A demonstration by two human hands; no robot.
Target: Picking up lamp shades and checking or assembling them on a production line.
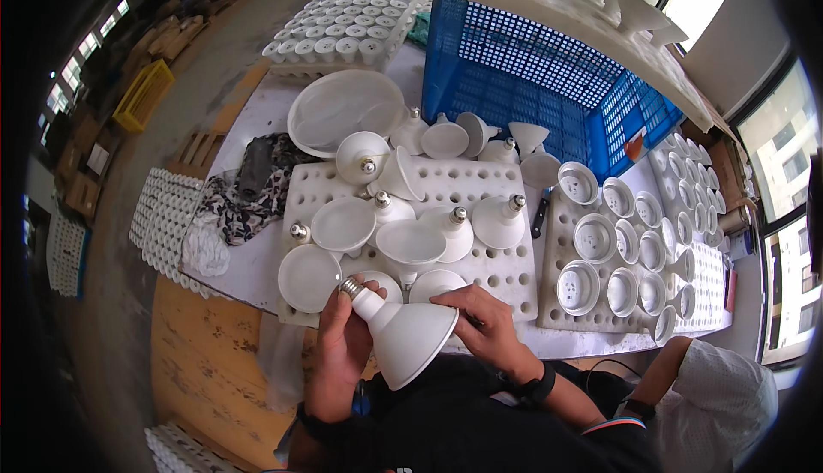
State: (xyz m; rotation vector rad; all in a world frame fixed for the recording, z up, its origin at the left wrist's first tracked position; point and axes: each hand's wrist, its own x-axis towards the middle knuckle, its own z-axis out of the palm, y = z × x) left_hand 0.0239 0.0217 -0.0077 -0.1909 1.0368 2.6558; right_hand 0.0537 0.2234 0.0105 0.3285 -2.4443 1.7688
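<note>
A white cone-shaped light bulb (407,338) with a metal screw base is held tilted in front of my body, its wide end toward the lower right. My left hand (341,349) has its fingers closed round the narrow neck just below the screw base. At the wide rim, my right hand (490,326) pinches the edge between thumb and fingers. Just beyond the hands, a white foam tray (506,280) with rows of holes carries several similar bulbs, such as one bulb (411,242) lying face up and another bulb (499,223) with its screw base upward.
A blue plastic crate (514,74) stands behind the tray, under a foam board (566,10). White cups (578,289) fill a second foam tray at right, beside a black-handled tool (539,216). Camouflage cloth (249,199) lies at left. Another person's sleeve (720,396) is close at right.
</note>
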